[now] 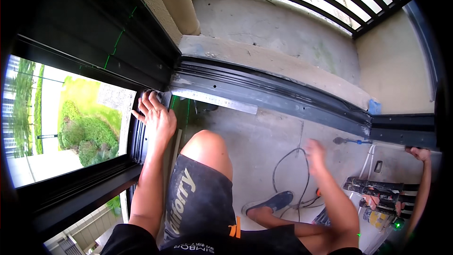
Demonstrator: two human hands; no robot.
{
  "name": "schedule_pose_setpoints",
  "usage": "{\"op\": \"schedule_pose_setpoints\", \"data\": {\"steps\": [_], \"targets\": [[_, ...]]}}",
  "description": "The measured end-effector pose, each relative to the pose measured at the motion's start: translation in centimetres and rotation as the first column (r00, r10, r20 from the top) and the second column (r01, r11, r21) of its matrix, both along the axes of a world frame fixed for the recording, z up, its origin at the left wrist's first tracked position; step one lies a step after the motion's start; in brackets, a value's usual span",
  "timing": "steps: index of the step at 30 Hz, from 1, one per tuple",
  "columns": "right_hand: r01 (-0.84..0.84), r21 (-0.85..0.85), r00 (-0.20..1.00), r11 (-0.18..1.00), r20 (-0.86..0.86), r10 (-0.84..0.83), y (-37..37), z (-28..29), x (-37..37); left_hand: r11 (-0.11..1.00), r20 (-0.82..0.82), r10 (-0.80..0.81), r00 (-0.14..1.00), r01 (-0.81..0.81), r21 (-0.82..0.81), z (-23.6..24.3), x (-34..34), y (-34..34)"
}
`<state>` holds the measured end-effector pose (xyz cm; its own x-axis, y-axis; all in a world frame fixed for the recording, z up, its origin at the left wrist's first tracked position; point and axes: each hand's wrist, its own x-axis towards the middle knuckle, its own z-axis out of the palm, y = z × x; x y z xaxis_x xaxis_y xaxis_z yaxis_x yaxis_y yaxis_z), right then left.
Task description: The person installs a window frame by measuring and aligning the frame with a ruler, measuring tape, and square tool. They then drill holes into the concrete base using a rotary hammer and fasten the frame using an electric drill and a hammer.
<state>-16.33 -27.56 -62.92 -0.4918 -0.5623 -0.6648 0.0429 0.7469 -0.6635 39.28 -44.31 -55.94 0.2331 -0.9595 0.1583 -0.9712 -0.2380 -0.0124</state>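
Thin metal ruler at the sill corner, some thoughts on holding it

So the thing here is a long, flat, silver metal ruler (222, 102). It's at the near side of a dark grey, grooved metal sill track (292, 108), with one end up by the corner of the black metal window frame (138, 137) and the other end sticking out toward the middle. Can't tell if it's touching the track all the way along.

The left hand (160, 120) is up at that corner, fingers bent and spread against the frame. Whether any of them pinch the ruler's end, I can't tell. The right hand (315, 155) is a blur above the concrete floor, near a looped dark cable (309, 174); can't make out its grip either. Another person's hand (418, 153) is at the far right end of the sill.

My guess: light, stiff, a bit slick, hard to break but bendable. I'd grab both long edges near the middle.

Writing: the ruler's markings are too small to read. Big cream lettering on the dark shorts (200, 210), smaller pale lettering on the black shirt (231, 241).
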Motion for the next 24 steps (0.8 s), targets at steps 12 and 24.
{"op": "schedule_pose_setpoints", "data": {"steps": [12,24], "targets": [[0.108,-0.438,0.947,0.892,0.319,0.042,-12.8,7.3,25.6,1.0,0.021,-0.011,1.0,0.01,0.008,-0.5,0.2,0.1],[0.156,-0.417,0.958,0.895,0.285,-0.034,-11.8,6.3,27.5,1.0,-0.001,0.008,1.0,-0.008,0.005,0.2,-0.1,0.1]]}}
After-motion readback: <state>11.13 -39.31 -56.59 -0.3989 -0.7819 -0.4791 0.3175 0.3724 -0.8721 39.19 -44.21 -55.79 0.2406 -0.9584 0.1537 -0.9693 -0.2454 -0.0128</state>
